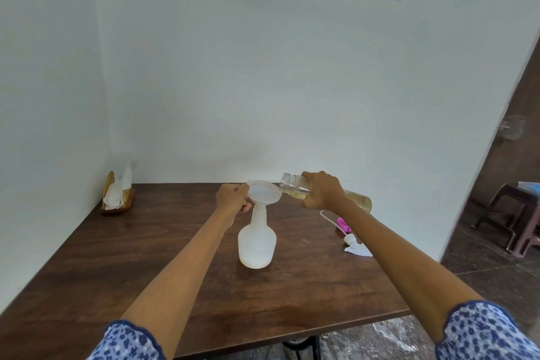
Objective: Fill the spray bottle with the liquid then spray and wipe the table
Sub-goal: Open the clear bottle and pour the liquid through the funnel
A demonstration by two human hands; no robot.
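A white translucent spray bottle stands upright without its head in the middle of the dark wooden table. A white funnel sits in its neck. My left hand grips the funnel's left rim. My right hand holds a clear bottle of yellowish liquid tipped almost flat, its open mouth over the funnel's right edge. The spray head with its thin tube lies on the table to the right, under my right forearm.
A pink cap lies by the spray head. A wooden holder with white tissues stands at the table's back left corner by the walls. To the right, past the table edge, is a doorway with a stool.
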